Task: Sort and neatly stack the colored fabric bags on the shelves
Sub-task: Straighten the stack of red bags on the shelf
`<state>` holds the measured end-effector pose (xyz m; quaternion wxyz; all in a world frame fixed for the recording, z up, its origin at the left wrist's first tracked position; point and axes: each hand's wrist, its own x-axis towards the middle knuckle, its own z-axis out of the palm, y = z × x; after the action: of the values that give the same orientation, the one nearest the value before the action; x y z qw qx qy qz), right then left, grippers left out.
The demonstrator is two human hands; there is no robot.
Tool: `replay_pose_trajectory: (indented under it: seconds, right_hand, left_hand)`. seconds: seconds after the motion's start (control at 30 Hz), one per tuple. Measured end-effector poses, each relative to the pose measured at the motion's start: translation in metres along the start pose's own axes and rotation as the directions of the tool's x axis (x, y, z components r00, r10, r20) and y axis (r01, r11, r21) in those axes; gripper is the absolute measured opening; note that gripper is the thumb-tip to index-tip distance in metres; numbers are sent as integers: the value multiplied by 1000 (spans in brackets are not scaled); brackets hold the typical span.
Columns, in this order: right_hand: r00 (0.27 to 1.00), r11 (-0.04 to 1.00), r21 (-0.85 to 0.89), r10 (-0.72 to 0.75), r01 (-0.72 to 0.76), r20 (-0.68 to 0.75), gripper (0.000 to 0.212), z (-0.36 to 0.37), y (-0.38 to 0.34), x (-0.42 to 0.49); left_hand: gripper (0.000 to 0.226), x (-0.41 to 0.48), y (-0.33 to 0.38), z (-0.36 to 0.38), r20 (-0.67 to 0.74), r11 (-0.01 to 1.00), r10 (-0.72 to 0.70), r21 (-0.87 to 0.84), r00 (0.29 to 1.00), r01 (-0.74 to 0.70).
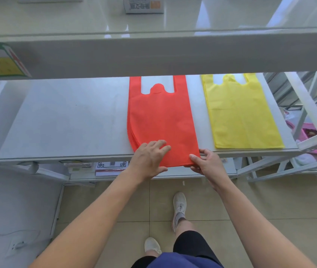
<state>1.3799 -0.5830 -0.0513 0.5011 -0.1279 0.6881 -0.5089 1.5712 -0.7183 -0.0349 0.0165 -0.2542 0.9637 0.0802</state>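
Red-orange bag stack (pixel 161 120) is laid flat on the white shelf (pixel 66 117), handles toward the shelf's back. Its near edge hangs slightly past the shelf's front lip. Several layers are fanned out of line along its left side.

Yellow bag stack (pixel 239 113) is laid on the same shelf, nearer the shelf's right end, just apart from the red-orange one, with its edges squared.

Left hand (pixel 149 159): fingers nearly straight and spread, pressed flat on the red-orange stack's near-left corner at the shelf's front lip. Nothing is gripped.

Right hand (pixel 206 163): the stack's near-right corner is pinched, thumb on top. The other fingers are curled at the edge; whether they reach underneath cannot be told.

Step judged in hand: squaring and seating the red-orange stack. Sorting by colour looks done for these two piles.

Next move, as judged: the fanned left layers need tapping flush, and the stack needs sliding back fully onto the shelf, parallel to the yellow pile.
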Motion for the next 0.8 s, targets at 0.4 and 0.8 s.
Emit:
replay_pose_trajectory:
  seconds: [0.4, 0.8]
  right_hand:
    - [976, 978, 30, 202, -204, 80, 49, -1, -13, -14]
    - [969, 970, 84, 219, -228, 113, 40, -5, -15, -13]
  left_hand:
    - [41, -21, -18, 17, -122, 998, 6, -60, 992, -13]
    - [43, -17, -14, 43, -170, 986, 165, 9, 972, -166]
